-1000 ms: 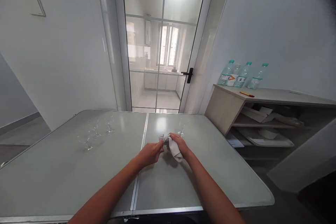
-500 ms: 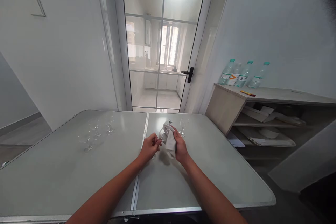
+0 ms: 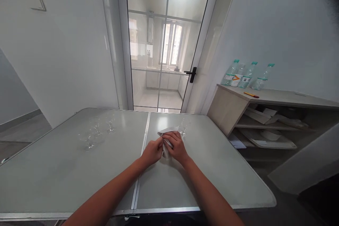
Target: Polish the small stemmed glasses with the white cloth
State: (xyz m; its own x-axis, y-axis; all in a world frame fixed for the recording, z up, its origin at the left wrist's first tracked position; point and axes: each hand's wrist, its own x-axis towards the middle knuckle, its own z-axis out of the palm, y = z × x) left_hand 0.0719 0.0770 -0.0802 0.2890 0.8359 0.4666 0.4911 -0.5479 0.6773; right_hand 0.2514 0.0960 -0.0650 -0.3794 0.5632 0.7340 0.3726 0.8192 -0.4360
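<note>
My left hand (image 3: pixel 153 151) and my right hand (image 3: pixel 176 145) meet above the middle of the grey folding table (image 3: pixel 66 180). Both are closed round a white cloth (image 3: pixel 166 135) bunched between them. In the earlier frame a clear stemmed glass showed inside the cloth; now the cloth and fingers hide it. Another clear stemmed glass (image 3: pixel 184 127) stands on the table just behind my right hand. Three more clear stemmed glasses (image 3: pixel 96 130) stand grouped on the left half of the table.
A glass door with a black handle (image 3: pixel 192 74) stands shut behind the table. At the right is a wooden shelf unit (image 3: pixel 278 97) with several water bottles (image 3: pixel 246 76) and a pen on top; papers lie on its shelves.
My right hand turned the cloth up over the glass half a second ago, then came back down; both hands now sit closer together with the cloth folded low between them.
</note>
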